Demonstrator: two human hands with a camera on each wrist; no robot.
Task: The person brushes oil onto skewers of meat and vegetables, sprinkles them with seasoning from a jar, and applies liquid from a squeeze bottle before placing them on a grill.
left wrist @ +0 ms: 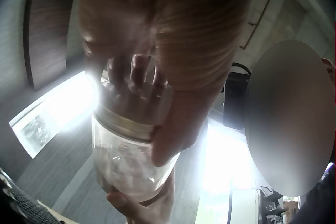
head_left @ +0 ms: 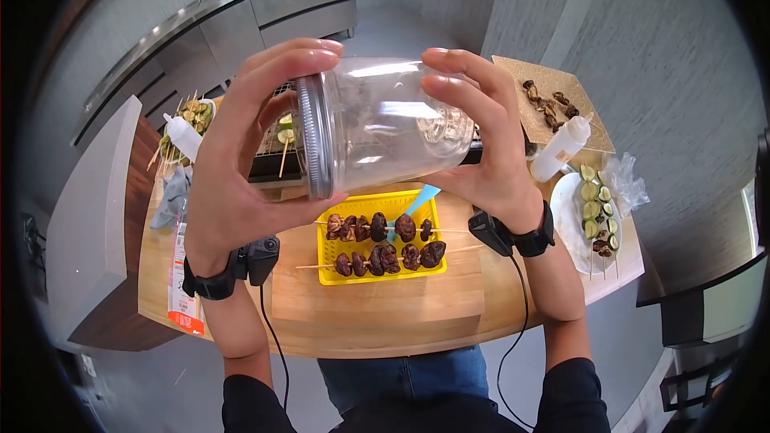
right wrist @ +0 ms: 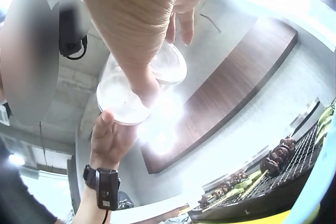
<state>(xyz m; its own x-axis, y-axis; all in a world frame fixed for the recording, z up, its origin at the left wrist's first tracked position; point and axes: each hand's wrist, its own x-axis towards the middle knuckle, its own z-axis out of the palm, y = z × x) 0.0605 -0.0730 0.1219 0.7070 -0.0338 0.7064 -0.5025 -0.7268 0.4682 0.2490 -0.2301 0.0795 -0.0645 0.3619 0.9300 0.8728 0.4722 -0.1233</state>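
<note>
A clear jar (head_left: pixel 401 124) lies on its side in the air, raised over the table in the head view. The left hand (head_left: pixel 241 144) grips its end with the silver metal band (head_left: pixel 315 136), fingers above and thumb below. Around the other end curls the right hand (head_left: pixel 493 136), its fingertips on the upper side. In the left wrist view the left thumb lies along the jar (left wrist: pixel 131 161) beside the metal band. The jar's contents cannot be made out through the glare.
Beneath the jar, a yellow basket (head_left: pixel 381 277) bears two mushroom skewers and a blue-handled brush (head_left: pixel 423 199). A grill stands behind, mostly hidden. White bottles (head_left: pixel 183 138) stand left and right (head_left: pixel 561 148). Zucchini skewers (head_left: pixel 591 204) lie on a plate at right; mushrooms (head_left: pixel 549 108) lie on a board.
</note>
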